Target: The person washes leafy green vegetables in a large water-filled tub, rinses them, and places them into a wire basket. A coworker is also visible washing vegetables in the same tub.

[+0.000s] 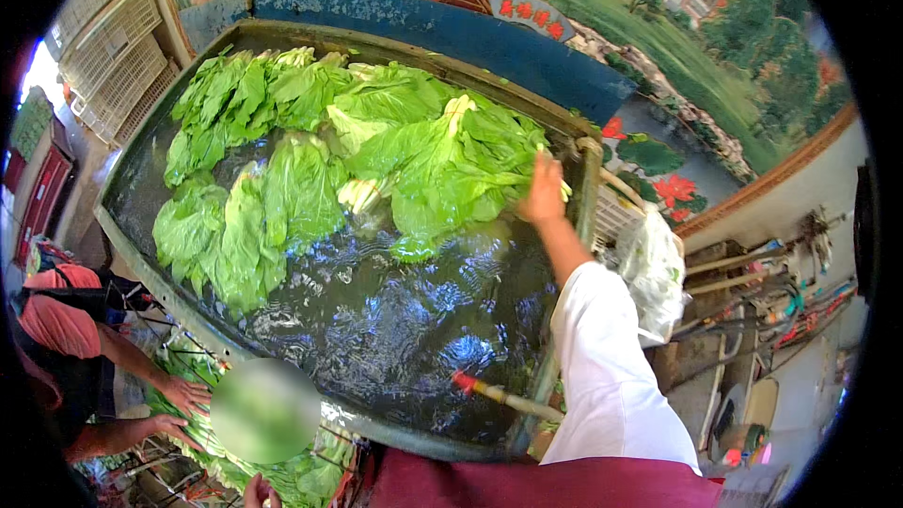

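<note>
Leafy green lettuce heads [423,146] with pale stem ends float in a water-filled tub [141,249]. My right hand [546,190] is at the right end of the pile, touching the leaves and stems there. Its fingers look stretched out and rather flat, pointing toward the tub's far side. Only a small part of my left hand [261,492] shows at the lower edge, beside more greens [310,470] outside the tub. Most of its fingers are cut off or unclear.
A hose or pipe with a red end [508,399] reaches over the tub's near right side. At left, another person's hands [185,395] rest on greens. Stacked crates [113,47] stand far left; a white plastic bag [654,263] sits right of the tub.
</note>
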Tool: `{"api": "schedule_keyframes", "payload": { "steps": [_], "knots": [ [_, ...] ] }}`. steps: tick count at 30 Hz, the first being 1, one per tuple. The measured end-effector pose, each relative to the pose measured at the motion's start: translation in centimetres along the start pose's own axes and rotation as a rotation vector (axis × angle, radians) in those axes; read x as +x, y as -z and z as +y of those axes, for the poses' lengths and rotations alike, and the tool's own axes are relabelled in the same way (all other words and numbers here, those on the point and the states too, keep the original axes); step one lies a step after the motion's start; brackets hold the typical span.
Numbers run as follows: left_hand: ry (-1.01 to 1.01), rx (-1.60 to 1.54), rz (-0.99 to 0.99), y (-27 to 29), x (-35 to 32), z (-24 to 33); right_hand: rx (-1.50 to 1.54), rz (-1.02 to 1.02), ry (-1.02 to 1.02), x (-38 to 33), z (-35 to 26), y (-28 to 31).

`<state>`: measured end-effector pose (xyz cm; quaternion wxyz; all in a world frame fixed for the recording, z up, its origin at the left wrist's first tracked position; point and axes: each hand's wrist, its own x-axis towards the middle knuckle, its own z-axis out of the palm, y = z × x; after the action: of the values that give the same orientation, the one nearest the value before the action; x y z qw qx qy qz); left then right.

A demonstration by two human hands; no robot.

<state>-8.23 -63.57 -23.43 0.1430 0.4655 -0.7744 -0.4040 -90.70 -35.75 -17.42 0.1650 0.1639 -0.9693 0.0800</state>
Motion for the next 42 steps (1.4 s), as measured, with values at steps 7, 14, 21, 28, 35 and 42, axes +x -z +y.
{"api": "schedule_keyframes", "payload": {
  "steps": [7,14,21,28,35,42],
  "knots": [
    [0.087,0.364,-0.141,-1.5,-2.4,17.7,0.068,-0.697,-0.164,7.6,6.3,-4.1],
    [-0.444,0.150,-0.158,-8.0,5.0,28.5,-0.011,-0.633,-0.397,-2.7,3.3,-6.6],
    [-0.877,0.092,-0.384,-17.5,10.4,34.6,0.839,-1.116,-0.827,-15.3,-3.4,-3.2],
    [-1.149,-0.126,-0.427,-21.3,14.4,32.8,1.240,-1.641,-0.545,-20.3,-14.2,20.9],
    [-0.590,-0.565,-0.223,-8.3,11.0,23.7,0.955,-2.195,0.036,-23.9,-30.2,30.8],
    [-0.242,-0.058,-0.082,12.5,2.2,9.5,1.095,-1.344,0.525,-30.6,-34.7,22.8]
  ]
}}
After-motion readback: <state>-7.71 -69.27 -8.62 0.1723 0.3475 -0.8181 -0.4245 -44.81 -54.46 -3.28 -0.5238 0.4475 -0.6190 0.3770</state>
